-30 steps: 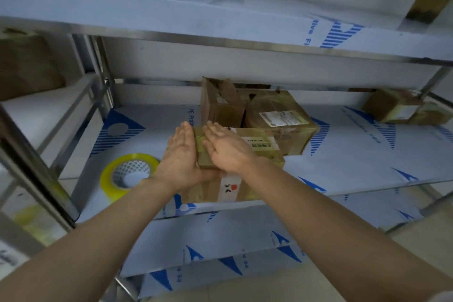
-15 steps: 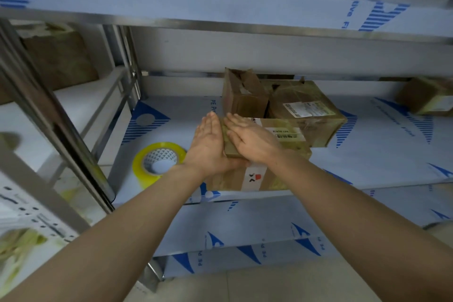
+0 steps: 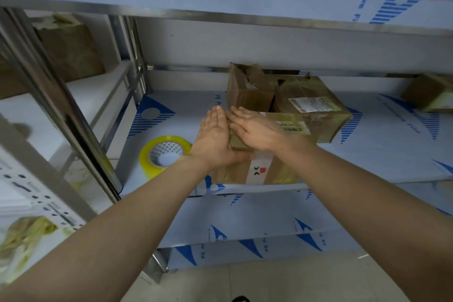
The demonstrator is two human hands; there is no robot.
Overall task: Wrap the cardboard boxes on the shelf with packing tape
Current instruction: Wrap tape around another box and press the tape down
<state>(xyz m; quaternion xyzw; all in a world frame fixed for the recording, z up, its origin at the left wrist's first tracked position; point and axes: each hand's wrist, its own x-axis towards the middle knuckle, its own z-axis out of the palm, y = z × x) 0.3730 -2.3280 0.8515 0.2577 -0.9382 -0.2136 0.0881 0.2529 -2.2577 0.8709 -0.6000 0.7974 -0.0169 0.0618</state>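
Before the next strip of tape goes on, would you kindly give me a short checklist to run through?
1. Front box sits flat on the shelf: ok.
2. Left hand flat against its left side, right hand flat on top: ok.
3. Tape roll lies on the shelf just left of the box, in reach: ok.
4. Seam under the palms pressed flat: cannot tell, hands cover it.
5. Roll's loose end findable: cannot tell.
6. Rear box flaps closed: not ok, they stand open.
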